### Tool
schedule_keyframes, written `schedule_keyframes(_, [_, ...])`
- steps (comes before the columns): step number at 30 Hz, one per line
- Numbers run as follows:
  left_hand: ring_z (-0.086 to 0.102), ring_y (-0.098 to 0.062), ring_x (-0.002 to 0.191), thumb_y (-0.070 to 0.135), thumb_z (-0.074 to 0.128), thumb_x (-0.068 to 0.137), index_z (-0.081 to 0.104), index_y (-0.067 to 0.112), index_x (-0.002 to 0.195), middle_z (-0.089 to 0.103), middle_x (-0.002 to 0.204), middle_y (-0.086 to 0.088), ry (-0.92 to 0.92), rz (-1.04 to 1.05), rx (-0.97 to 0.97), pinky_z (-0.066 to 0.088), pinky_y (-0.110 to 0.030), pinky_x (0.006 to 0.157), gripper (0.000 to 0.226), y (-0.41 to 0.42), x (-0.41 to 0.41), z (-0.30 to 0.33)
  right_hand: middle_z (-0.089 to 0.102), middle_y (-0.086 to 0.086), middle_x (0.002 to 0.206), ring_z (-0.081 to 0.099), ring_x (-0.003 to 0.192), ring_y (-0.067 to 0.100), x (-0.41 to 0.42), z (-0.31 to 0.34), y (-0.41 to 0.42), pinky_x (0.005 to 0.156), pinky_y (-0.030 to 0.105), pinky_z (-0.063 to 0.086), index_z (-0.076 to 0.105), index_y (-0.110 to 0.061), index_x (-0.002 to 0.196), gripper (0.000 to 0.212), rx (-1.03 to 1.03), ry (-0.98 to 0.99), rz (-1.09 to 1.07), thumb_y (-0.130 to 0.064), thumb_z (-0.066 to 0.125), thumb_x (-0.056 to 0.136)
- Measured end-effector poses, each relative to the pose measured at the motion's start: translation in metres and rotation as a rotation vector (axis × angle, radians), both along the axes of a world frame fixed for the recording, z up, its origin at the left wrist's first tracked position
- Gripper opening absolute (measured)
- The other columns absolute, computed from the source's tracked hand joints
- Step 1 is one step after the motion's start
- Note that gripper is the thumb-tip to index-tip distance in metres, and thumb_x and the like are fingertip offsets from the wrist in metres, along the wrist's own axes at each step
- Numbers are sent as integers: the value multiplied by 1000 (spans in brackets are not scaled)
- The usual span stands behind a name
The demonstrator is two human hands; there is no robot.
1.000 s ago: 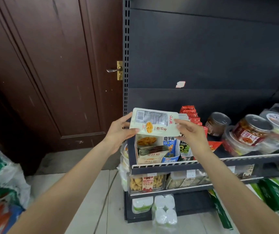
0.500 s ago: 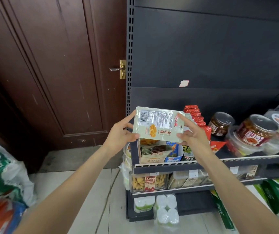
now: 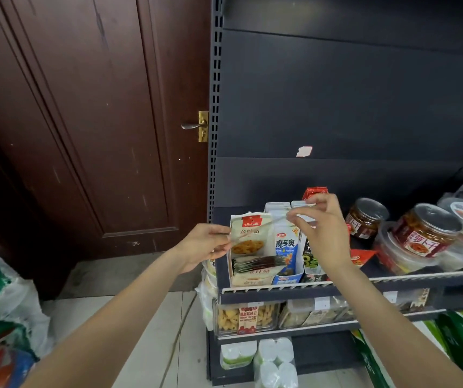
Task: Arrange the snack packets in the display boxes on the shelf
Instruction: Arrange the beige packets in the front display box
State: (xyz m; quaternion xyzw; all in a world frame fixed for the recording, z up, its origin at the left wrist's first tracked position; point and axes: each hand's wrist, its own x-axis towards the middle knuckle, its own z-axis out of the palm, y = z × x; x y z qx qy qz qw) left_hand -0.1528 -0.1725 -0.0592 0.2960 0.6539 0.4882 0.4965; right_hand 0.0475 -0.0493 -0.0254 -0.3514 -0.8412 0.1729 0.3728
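Cream foil snack packet (image 3: 261, 229), flat-on 0.5 s ago, now edge-on: your left hand (image 3: 200, 245) and right hand (image 3: 322, 228) pinch its 2 ends above cream cardboard display box (image 3: 245, 277) on dark shelf (image 3: 336, 287). Slotting imminent.

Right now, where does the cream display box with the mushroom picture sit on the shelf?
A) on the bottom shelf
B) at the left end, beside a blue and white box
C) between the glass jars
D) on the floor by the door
B: the cream display box stands at the left end of the shelf, with the blue and white box right beside it.
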Motion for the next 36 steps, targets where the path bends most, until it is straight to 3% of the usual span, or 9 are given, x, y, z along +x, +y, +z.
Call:
schedule_keyframes(6, [60, -18, 106, 18, 49, 98, 58, 12, 123, 62, 117, -4, 333, 23, -81, 46, -29, 90, 27, 14, -9, -14, 71, 4, 90, 66, 82, 21, -5, -7, 11, 69, 37, 53, 75, -12, 94, 14, 70, -182, 74, -19, 67, 84])
schedule_keyframes(9, [51, -17, 121, 17, 48, 98, 45, 16, 138, 53, 135, -5, 438, 18, -43, 39, -23, 96, 41, 20, -15, -22, 71, 3, 92, 65, 85, 21, -11, -13, 15, 69, 39, 54, 75, -15, 95, 15, 58, -319, 132, -23, 65, 86])
schedule_keyframes(12, [44, -15, 129, 16, 49, 97, 30, 24, 146, 39, 148, 0, 479, -44, -14, 35, -21, 99, 53, 27, -18, -27, 65, -1, 103, 61, 94, 18, -25, -18, 20, 79, 39, 51, 71, -19, 106, 20, -55, -490, 246, -22, 57, 92])
schedule_keyframes(15, [44, -15, 129, 14, 51, 96, 28, 27, 147, 35, 150, 3, 501, -89, -22, 35, -21, 99, 57, 35, -21, -29, 60, -2, 110, 58, 101, 16, -40, -21, 24, 86, 36, 49, 67, -23, 115, 25, -101, -618, 288, -18, 53, 95])
schedule_keyframes(18, [47, -15, 127, 13, 54, 94, 32, 25, 146, 41, 147, 1, 468, -102, -27, 35, -27, 105, 57, 41, -24, -34, 68, -5, 103, 61, 96, 14, -55, -25, 30, 81, 34, 51, 68, -25, 105, 19, -107, -574, 210, -17, 57, 92])
schedule_keyframes(25, [53, -12, 119, 15, 56, 93, 39, 23, 143, 54, 135, 0, 428, -108, -26, 38, -25, 104, 53, 47, -29, -41, 59, -4, 114, 54, 108, 13, -78, -43, 42, 79, 25, 42, 69, -24, 110, 25, -25, -594, 166, -21, 48, 97])
schedule_keyframes(28, [54, -13, 119, 16, 56, 94, 35, 24, 144, 54, 135, -1, 410, -97, -20, 39, -29, 106, 55, 50, -30, -41, 61, 1, 107, 54, 105, 18, -84, -49, 45, 73, 28, 44, 67, -19, 110, 23, 69, -565, 90, -18, 49, 96])
schedule_keyframes(30, [55, -12, 116, 17, 55, 94, 32, 26, 145, 53, 135, 1, 418, -82, -5, 39, -24, 102, 56, 51, -29, -39, 62, 3, 103, 56, 102, 22, -87, -53, 45, 70, 29, 43, 66, -16, 107, 20, 95, -543, 68, -16, 51, 94])
schedule_keyframes(36, [57, -5, 105, 16, 53, 95, 35, 27, 144, 52, 136, 3, 435, -28, 64, 39, -15, 88, 53, 50, -24, -33, 57, 0, 118, 50, 112, 17, -82, -50, 42, 82, 30, 45, 59, -19, 122, 28, 35, -570, 109, -21, 50, 96])
